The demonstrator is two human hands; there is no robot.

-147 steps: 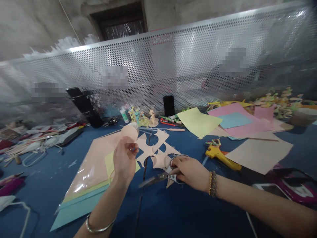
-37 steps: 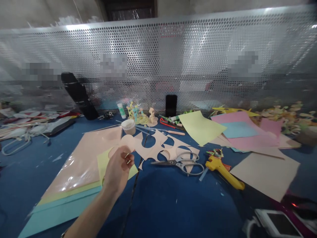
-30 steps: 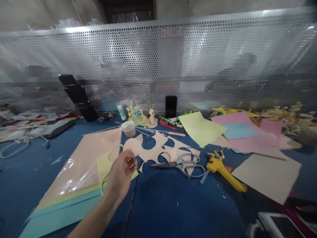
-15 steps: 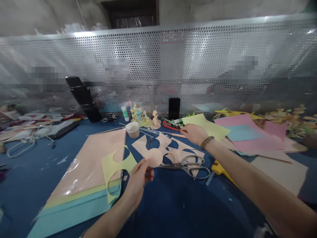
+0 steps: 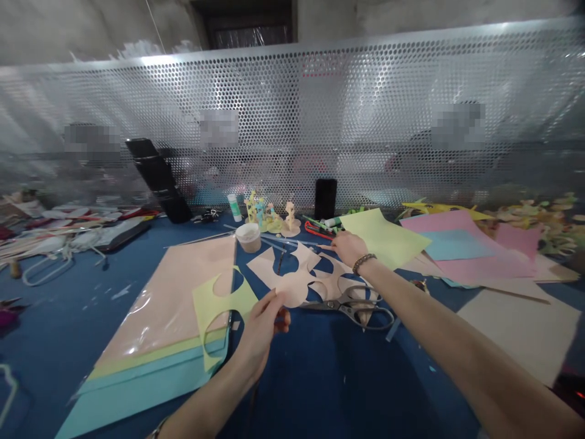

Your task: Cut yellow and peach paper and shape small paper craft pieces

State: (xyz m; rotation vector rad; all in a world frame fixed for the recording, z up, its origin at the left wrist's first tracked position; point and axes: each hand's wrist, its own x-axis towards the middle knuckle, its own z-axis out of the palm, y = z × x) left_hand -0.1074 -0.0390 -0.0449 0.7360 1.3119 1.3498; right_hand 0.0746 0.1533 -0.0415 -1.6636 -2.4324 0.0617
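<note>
Between the thumb and fingers of my left hand (image 5: 265,317) is a pale pink paper circle (image 5: 293,289), held just above the table. My right hand (image 5: 350,249) reaches farther out, its fingers closed at one end of a slim pale pink pen-like stick (image 5: 325,247); its exact kind is unclear. Below and between the hands lie pink paper offcuts (image 5: 262,267) with round holes cut out. Grey-handled scissors (image 5: 347,305) rest over their near edge, partly behind the circle. A yellow-green offcut (image 5: 223,303) with round holes lies left of my left hand.
A plastic-covered stack of coloured paper (image 5: 183,280) lies left. Behind stand a white tub (image 5: 248,238), a glue stick (image 5: 234,208), small paper figures (image 5: 290,219) and a phone (image 5: 325,198). Loose coloured sheets (image 5: 450,241) spread right. A perforated metal panel (image 5: 274,122) borders the back.
My right hand has moved slightly down and left, onto the pale pink stick. The yellow object beside my right forearm is now out of sight. My left hand still holds the circle.
</note>
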